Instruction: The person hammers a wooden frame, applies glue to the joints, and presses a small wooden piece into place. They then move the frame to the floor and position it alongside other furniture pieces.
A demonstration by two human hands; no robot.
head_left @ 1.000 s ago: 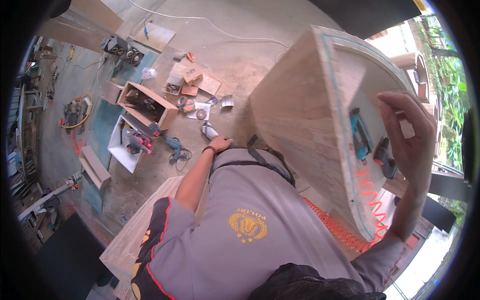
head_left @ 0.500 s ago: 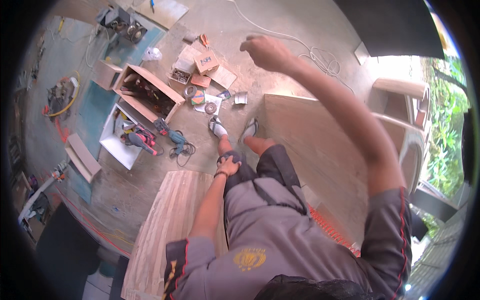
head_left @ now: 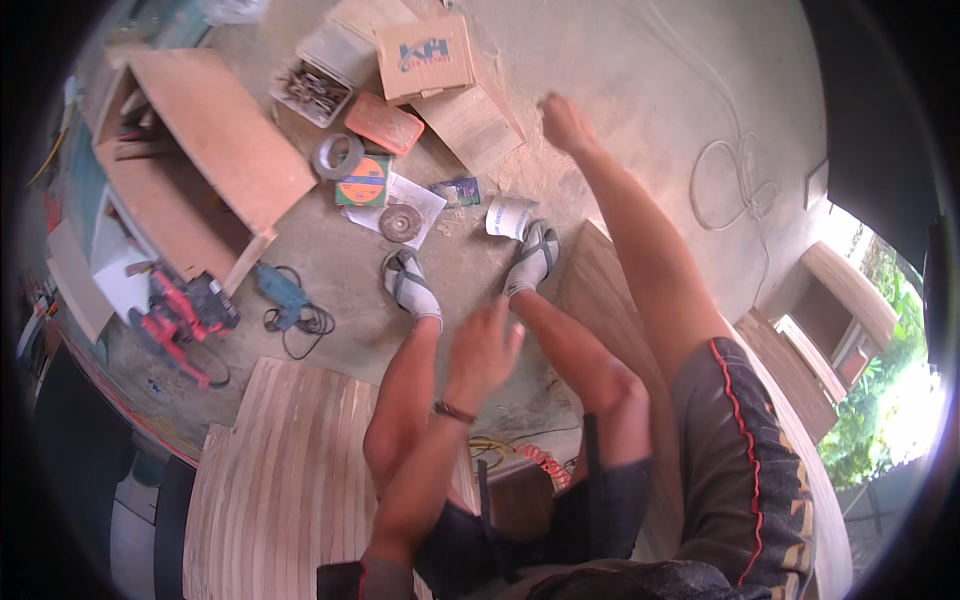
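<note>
My right arm stretches forward over the floor, and my right hand [head_left: 566, 124] is curled closed with no object showing in it. It hangs in the air, nearest to a wooden board [head_left: 478, 130] and a small cardboard box [head_left: 425, 60]. My left hand [head_left: 482, 352], smeared a little by motion, is held above my shins with fingers stretched out and nothing in them. Beyond my feet lie a grinding disc [head_left: 400, 224], a grey tape roll [head_left: 338, 155], a green and orange square pack [head_left: 363, 183], an orange plastic case [head_left: 384, 124] and a curled white sheet [head_left: 510, 215].
Left stands an open wooden box [head_left: 225, 140], with a teal corded power tool [head_left: 285, 298] and a red-black tool [head_left: 180, 310] nearby. A striped wooden panel [head_left: 285, 470] is beside my left leg, a large wooden panel [head_left: 620, 310] at my right. White cable [head_left: 735, 185] crosses the floor.
My left hand has lifted off my knee and moved forward. The view has tipped and come closer to the floor things, and my knees are now bent. My right arm stays stretched out.
</note>
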